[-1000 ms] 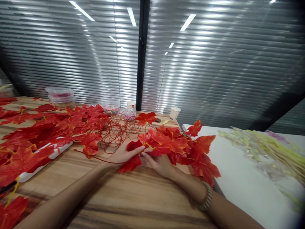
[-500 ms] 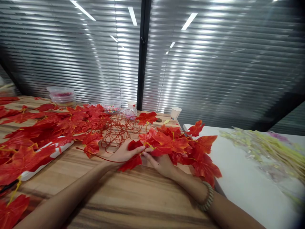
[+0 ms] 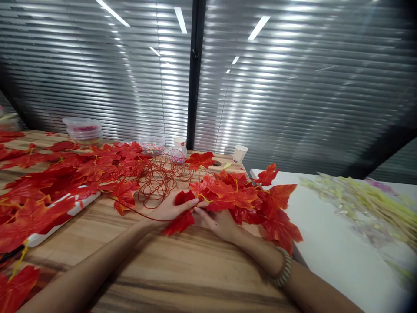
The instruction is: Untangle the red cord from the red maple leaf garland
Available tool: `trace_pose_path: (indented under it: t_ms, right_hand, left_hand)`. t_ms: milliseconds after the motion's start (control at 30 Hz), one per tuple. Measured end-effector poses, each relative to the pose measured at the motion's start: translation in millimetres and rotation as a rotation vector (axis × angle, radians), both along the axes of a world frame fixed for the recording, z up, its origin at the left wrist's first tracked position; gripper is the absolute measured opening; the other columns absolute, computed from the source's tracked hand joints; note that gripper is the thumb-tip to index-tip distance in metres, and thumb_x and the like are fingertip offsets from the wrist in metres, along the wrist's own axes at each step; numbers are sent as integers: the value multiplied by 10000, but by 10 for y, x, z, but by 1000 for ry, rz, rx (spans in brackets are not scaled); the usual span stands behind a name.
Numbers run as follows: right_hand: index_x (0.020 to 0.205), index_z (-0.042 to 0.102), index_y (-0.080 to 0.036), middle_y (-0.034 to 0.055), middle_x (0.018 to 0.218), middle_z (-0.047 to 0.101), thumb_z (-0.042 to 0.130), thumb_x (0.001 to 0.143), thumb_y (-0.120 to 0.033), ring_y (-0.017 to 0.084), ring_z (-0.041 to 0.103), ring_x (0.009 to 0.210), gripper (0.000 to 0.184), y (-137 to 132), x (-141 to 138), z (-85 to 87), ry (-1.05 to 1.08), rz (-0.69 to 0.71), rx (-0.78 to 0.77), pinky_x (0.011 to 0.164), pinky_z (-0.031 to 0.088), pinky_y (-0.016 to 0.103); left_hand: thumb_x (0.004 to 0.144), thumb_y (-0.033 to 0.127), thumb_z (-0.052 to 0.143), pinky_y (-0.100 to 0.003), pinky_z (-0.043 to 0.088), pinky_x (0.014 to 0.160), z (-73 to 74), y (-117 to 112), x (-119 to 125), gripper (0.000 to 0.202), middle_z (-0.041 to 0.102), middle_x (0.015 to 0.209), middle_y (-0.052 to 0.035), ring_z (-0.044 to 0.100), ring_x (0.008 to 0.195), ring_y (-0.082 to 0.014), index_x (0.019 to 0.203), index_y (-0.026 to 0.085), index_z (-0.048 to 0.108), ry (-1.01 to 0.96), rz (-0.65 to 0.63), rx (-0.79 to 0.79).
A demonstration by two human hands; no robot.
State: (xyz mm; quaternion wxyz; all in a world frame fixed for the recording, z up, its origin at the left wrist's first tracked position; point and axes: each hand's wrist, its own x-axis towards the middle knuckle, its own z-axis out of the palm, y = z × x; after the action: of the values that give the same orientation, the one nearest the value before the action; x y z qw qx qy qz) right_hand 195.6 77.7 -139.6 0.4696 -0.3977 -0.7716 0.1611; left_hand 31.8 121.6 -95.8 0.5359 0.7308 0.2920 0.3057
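Red leaf bunch (image 3: 234, 198) rests on the wooden table (image 3: 195, 269). Left hand (image 3: 167, 210) at the bunch's left edge, thumb pressed down on a red leaf (image 3: 181, 223). Right hand (image 3: 221, 226) at its near side, fingers bent close together; grip hidden, cannot tell. Farther left of bunch, red cord tail (image 3: 143, 215): its end has shifted toward the loose leaves (image 3: 94, 168) since half a second ago, hands nearly unmoved. Suggests cord pulled along by small fingertip work.
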Motion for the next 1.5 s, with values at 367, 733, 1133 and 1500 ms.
trace_pose_path:
  t_ms: [367, 733, 1133, 1500]
  right_hand:
    - [909, 615, -184, 53, 903, 665, 460, 853, -223, 177, 608, 850, 170, 15, 10, -25, -64, 28, -64, 795, 479, 321]
    - [874, 612, -189, 56, 911, 664, 439, 865, -262, 190, 601, 891, 188, -16, 4, 39, -143, 8, -39, 838, 458, 329]
    - [856, 607, -186, 57, 882, 663, 411, 874, -268, 185, 605, 864, 213, -17, 8, 30, -176, 29, -60, 806, 466, 316]
    - [803, 585, -181, 40, 813, 644, 400, 875, -250, 160, 594, 796, 210, -28, 16, 41, -228, 40, -85, 774, 456, 288]
  left_hand:
    - [774, 396, 548, -276, 449, 695, -90, 71, -14, 287, 646, 764, -55, 574, 722, -165, 768, 114, 601, 47, -2, 33]
    - [789, 387, 537, -274, 459, 691, -61, 65, -10, 275, 657, 786, -48, 573, 726, -162, 799, 123, 613, 115, -15, 77]
    - [803, 385, 516, -273, 455, 723, -63, 63, -7, 268, 651, 780, -33, 573, 728, -155, 789, 132, 601, 87, -60, 81]
    - [806, 412, 497, -265, 459, 702, -79, 38, -29, 288, 665, 801, -27, 581, 726, -159, 814, 150, 615, 165, -10, 167]
